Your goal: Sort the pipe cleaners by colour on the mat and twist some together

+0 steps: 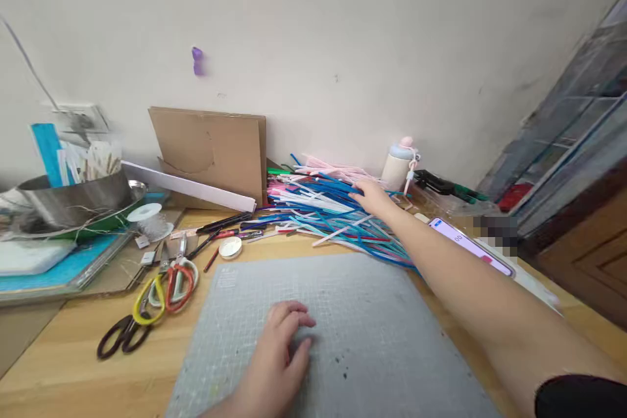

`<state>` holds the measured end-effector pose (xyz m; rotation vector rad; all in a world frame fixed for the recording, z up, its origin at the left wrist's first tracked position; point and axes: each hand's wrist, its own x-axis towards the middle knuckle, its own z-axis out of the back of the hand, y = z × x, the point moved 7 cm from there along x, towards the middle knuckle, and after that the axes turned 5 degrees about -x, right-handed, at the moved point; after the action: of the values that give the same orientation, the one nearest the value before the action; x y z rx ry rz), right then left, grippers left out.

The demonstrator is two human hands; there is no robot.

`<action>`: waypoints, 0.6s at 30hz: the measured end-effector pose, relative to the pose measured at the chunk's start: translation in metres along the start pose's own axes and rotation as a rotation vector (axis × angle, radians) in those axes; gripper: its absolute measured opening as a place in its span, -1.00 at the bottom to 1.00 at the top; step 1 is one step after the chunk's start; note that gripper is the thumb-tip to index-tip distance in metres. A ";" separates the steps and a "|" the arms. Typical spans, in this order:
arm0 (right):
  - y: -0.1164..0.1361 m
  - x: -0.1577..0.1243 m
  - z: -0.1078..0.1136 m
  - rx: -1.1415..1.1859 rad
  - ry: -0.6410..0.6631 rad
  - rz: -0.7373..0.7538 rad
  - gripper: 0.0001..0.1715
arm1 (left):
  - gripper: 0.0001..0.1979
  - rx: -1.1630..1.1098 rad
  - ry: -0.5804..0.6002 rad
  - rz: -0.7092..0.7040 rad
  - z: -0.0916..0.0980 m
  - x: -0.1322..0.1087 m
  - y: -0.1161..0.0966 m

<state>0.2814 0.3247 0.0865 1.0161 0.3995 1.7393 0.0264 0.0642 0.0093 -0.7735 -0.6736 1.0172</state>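
My right hand (371,198) reaches far across the table and touches the pile of pipe cleaners (323,206). Its thumb and a finger lie over dark blue stems; the other fingers are hidden, so I cannot tell whether it grips one. White, pink, light blue and dark blue stems lie loosely heaped against the wall. Over the grey cutting mat (372,313) my left hand (279,356) hovers or rests, fingers loosely bent and thumb apart. A tiny reddish spot shows by its palm, too small to name.
Several scissors (157,300) lie left of the mat, near a spool (147,219), pens (225,233) and a small white lid (230,247). Cardboard (210,150) leans on the wall. A metal bowl (78,199) stands far left. Right are a bottle (396,166) and a phone (470,246).
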 end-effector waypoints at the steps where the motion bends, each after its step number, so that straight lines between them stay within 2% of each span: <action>1: 0.002 0.001 0.001 0.007 0.013 -0.004 -0.91 | -0.76 -0.001 -0.003 -0.003 0.001 0.000 -0.001; 4: 0.010 0.007 0.007 0.062 0.008 -0.006 -0.85 | -0.76 -0.001 -0.009 -0.010 0.002 0.001 -0.004; 8: 0.031 0.021 0.018 0.214 -0.094 0.015 -0.76 | -0.75 0.004 -0.016 -0.014 0.003 -0.001 -0.005; 11: 0.062 0.029 0.028 0.346 -0.184 0.085 -0.75 | -0.75 0.006 -0.021 -0.017 0.004 -0.002 -0.006; 15: 0.117 0.031 0.039 0.530 -0.262 0.217 -0.78 | -0.73 0.025 0.004 -0.052 0.003 -0.004 -0.011; 18: 0.140 0.031 0.049 0.856 -0.291 0.274 -0.85 | -0.72 0.039 0.037 -0.073 0.000 -0.006 -0.014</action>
<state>0.2310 0.2858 0.2239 1.9802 0.8838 1.6255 0.0305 0.0541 0.0199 -0.7271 -0.6438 0.9443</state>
